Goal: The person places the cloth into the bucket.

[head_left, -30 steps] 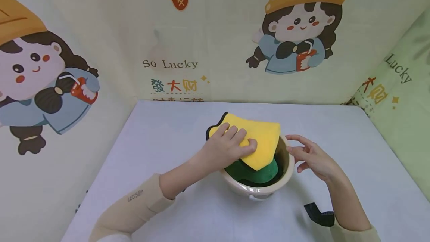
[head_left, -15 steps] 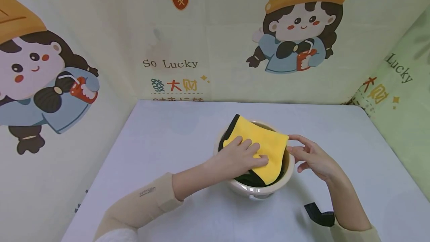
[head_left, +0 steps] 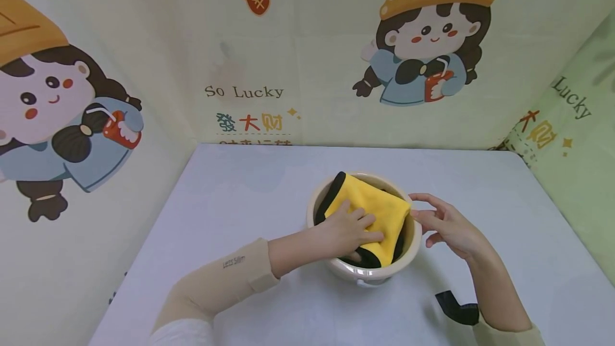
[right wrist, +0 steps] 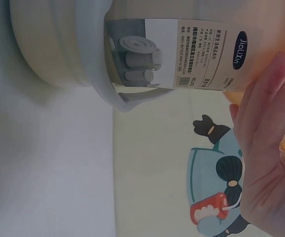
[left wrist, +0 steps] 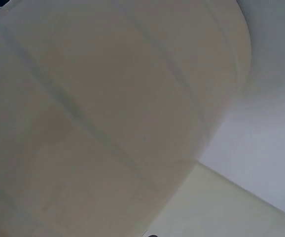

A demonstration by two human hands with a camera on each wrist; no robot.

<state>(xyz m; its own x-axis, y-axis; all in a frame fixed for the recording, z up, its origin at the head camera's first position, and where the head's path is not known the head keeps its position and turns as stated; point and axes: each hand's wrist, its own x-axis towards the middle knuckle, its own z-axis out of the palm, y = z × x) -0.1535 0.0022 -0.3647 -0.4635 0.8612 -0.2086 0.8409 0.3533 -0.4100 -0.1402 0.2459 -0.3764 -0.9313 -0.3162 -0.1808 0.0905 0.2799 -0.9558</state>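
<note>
The left hand (head_left: 353,226) reaches in from seven o'clock, its forearm in a beige sleeve (head_left: 218,284) lying low across the table (head_left: 240,202), and rests palm down on the yellow cloth (head_left: 379,210) inside the bowl (head_left: 365,274). Its fingers are spread and nearly straight, pressing the cloth down rather than gripping it; the thumb lies hidden toward the bowl's near wall. The right hand (head_left: 444,226) comes from five o'clock and sits just beside the bowl at its three o'clock rim, fingers loosely parted and slightly bent, the fingertips (head_left: 417,215) at the rim, holding nothing; whether they touch it cannot be told. The cloth is bright yellow with a black edge, folded into a rough square and tilted, its black border showing at ten o'clock and at the near side under the left hand. It sits wholly inside the bowl, filling most of the opening. The bowl is cream, round and deep, standing upright at the table's centre. In the right wrist view its outer wall carries a white printed label (right wrist: 192,52) with a dark blue oval logo. The left wrist view shows only the bowl's cream wall (left wrist: 108,108) up close.
</note>
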